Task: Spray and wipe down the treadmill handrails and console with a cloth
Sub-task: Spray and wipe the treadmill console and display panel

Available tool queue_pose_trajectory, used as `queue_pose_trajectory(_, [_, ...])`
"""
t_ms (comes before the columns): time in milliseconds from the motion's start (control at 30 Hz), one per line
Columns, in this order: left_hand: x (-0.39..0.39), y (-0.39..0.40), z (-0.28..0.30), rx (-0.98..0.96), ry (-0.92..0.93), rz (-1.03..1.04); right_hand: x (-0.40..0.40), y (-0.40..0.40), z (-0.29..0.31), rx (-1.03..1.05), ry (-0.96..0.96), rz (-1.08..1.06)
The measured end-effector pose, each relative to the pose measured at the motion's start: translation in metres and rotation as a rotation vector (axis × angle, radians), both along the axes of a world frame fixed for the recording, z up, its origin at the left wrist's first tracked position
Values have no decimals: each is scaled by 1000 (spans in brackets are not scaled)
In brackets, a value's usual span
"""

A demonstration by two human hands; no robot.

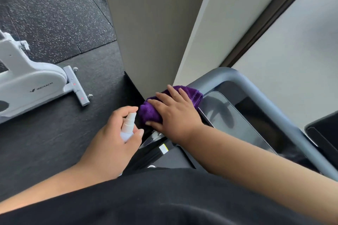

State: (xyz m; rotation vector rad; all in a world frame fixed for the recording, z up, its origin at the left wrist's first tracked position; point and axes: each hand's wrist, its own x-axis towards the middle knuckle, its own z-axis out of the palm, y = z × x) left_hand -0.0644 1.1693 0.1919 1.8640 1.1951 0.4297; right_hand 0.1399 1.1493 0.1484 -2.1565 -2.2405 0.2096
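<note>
My right hand lies spread over a purple cloth and presses it onto the left end of the treadmill's grey handrail. The rail bends around a dark glossy console screen to the right of the cloth. My left hand grips a small white spray bottle, its nozzle pointing up toward the cloth and the index finger curled over the top. The part of the rail under the cloth is hidden.
A white column stands just behind the cloth. To the left, a white exercise bike rests on dark speckled rubber flooring. A window wall with a dark frame runs at the right. My black shirt fills the bottom.
</note>
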Motion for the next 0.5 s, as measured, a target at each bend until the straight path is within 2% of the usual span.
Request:
queue_pose_trajectory(100, [6, -3, -2, -5, -6, 24, 21, 4, -3, 84, 28, -2])
queue_pose_trajectory(233, [13, -10, -2, -35, -6, 57, 94, 5, -1, 112, 82, -286])
queue_pose_trajectory(367, [17, -16, -1, -57, -19, 25, 175, 2, 2, 139, -36, -487])
queue_pose_trajectory(500, [21, -15, 0, -78, -32, 7, 157, 9, -1, 88, -65, -607])
